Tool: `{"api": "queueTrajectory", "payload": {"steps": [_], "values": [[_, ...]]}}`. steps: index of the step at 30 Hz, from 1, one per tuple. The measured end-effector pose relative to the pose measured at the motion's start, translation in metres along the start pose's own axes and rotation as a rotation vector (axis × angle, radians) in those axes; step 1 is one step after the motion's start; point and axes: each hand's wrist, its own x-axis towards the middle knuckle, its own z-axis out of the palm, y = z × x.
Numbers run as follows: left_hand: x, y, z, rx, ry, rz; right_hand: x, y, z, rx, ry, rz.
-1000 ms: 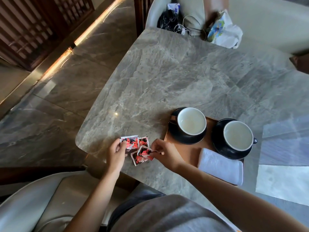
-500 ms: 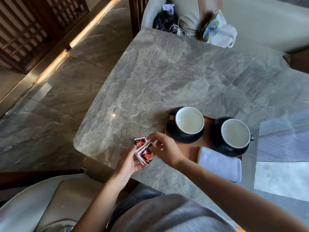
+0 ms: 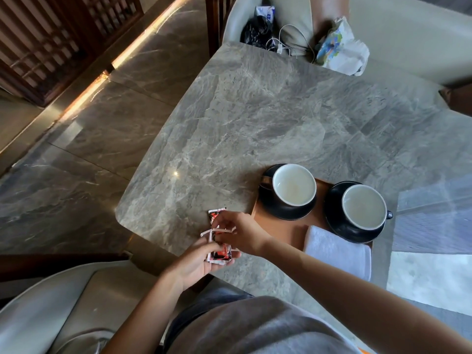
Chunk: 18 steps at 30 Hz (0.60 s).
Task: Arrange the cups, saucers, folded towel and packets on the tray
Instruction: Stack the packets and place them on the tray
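An orange-brown tray [image 3: 278, 226] lies near the table's front right. On it stand two black cups with white insides, the left cup [image 3: 293, 185] and the right cup [image 3: 364, 206], each on a black saucer [image 3: 339, 226]. A folded white towel [image 3: 337, 251] rests on the tray's near end. Several red, white and black packets [image 3: 221, 255] are bunched just left of the tray, above the table edge. My left hand [image 3: 196, 264] cups some from below, and my right hand [image 3: 240, 232] pinches others from above.
The grey marble table [image 3: 255, 118] stretches away beyond the tray. Bags, cables and a crumpled wrapper [image 3: 339, 47] lie on the beige seat across the table. A pale chair [image 3: 63, 302] sits at my lower left, over a marble floor.
The packets lay spread flat on the table; both hands have swept them together and lifted them into a bunch close to the tray's left edge.
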Motion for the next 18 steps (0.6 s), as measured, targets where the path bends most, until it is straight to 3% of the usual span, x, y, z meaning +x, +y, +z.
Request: {"api": "queueTrajectory", "payload": {"steps": [2, 5, 10, 14, 18], "values": [[-0.001, -0.002, -0.002, -0.010, 0.057, 0.014, 0.004, -0.001, 0.002, 0.006, 0.052, -0.003], [-0.003, -0.001, -0.010, -0.107, 0.184, 0.029, 0.010, 0.009, 0.004, -0.259, 0.140, -0.020], [-0.010, 0.001, -0.025, -0.235, 0.231, 0.145, 0.008, 0.036, 0.020, -0.662, 0.070, -0.045], [-0.013, 0.006, -0.028, -0.229, 0.247, 0.197, 0.009, 0.040, 0.026, -0.588, 0.157, -0.052], [-0.010, 0.012, -0.028, -0.229, 0.289, 0.162, 0.004, 0.039, 0.014, -0.257, 0.231, -0.036]]}}
